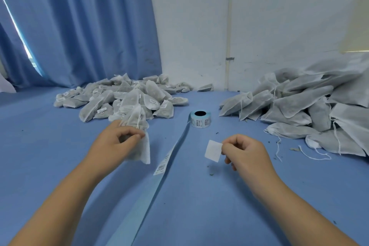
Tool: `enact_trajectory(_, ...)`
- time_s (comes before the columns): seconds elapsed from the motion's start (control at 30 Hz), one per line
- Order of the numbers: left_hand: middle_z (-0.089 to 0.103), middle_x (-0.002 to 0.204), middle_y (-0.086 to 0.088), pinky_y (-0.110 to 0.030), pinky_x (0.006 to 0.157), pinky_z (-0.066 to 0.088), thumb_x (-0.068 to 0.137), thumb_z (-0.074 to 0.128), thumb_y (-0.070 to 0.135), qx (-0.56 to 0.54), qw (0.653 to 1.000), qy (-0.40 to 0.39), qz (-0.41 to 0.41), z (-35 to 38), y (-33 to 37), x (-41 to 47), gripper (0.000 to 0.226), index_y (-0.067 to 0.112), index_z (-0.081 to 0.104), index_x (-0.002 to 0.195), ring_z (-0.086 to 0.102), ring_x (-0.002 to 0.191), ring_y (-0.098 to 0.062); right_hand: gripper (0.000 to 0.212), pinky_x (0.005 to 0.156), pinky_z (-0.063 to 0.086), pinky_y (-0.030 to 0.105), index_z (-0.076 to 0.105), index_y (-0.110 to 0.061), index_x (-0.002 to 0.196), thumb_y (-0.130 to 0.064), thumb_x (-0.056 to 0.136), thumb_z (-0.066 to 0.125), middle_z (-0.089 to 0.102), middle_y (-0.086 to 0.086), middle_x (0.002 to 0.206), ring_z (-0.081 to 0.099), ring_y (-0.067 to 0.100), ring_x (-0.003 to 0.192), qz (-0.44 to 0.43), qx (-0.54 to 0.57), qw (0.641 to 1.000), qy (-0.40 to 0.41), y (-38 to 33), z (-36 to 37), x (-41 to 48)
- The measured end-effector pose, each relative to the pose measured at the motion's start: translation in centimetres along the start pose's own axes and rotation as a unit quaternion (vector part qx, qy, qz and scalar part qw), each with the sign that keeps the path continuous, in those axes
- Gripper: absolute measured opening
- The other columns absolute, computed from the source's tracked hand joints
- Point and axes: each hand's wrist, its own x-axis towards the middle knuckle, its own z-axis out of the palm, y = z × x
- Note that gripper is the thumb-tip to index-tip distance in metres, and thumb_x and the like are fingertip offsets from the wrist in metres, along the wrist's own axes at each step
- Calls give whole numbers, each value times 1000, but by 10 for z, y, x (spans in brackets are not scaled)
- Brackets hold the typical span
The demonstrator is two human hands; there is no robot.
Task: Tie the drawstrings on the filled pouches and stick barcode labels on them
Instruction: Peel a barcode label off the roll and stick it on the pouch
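White square paper label (213, 151) is hanging pinched in the right hand (246, 153) on the near side of the blue label roll (200, 119), the left hand (116, 143) gripping the whitish filled fabric pouch (142, 149) leftward, near-left of that roll.

A filled white pouch (139, 142) hung pinched in the left hand (115, 144), a loose white label (213, 151) in the right hand (246, 153), the label roll (200, 120) standing beyond them.
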Motion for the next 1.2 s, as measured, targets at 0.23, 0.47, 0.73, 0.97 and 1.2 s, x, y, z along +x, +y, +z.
enact_trajectory(0.23,61,109,0,-29,84,50,91,62,10,-117,991,-52,31,53,63,9,29,33,76,81,58,94,-14,20,52,41,19,67,-21,65,-8,79,62,60,-9,54,50,4,48,-31,-13,999,8,-4,-34,3)
enact_trajectory(0.47,65,97,10,-11,62,43,85,63,8,-212,970,-110,46,143,129,19,30,33,74,74,56,68,7,22,61,42,29,66,-20,63,-5,79,63,60,-7,56,48,6,50,-44,-30,996,71,5,-104,7)
enact_trajectory(0.73,58,66,13,-12,44,36,83,57,1,-247,952,-181,-17,222,134,-6,37,35,72,88,45,47,-3,17,56,38,24,65,-21,65,-10,77,62,59,-9,57,46,2,51,-76,-55,977,194,13,-154,18)
enact_trajectory(0.97,63,104,13,-10,58,41,83,58,4,-215,952,-219,13,230,129,-19,45,41,61,107,56,71,6,10,54,39,11,64,-22,65,-16,73,63,62,-14,64,52,1,57,-107,-126,965,204,19,-135,15)
enact_trajectory(1.2,58,119,10,-7,70,39,81,59,3,-199,954,-217,50,231,131,-28,48,43,58,108,54,95,3,12,61,41,22,58,-23,64,-17,73,65,58,-11,63,54,6,64,-145,-193,946,217,22,-120,10)
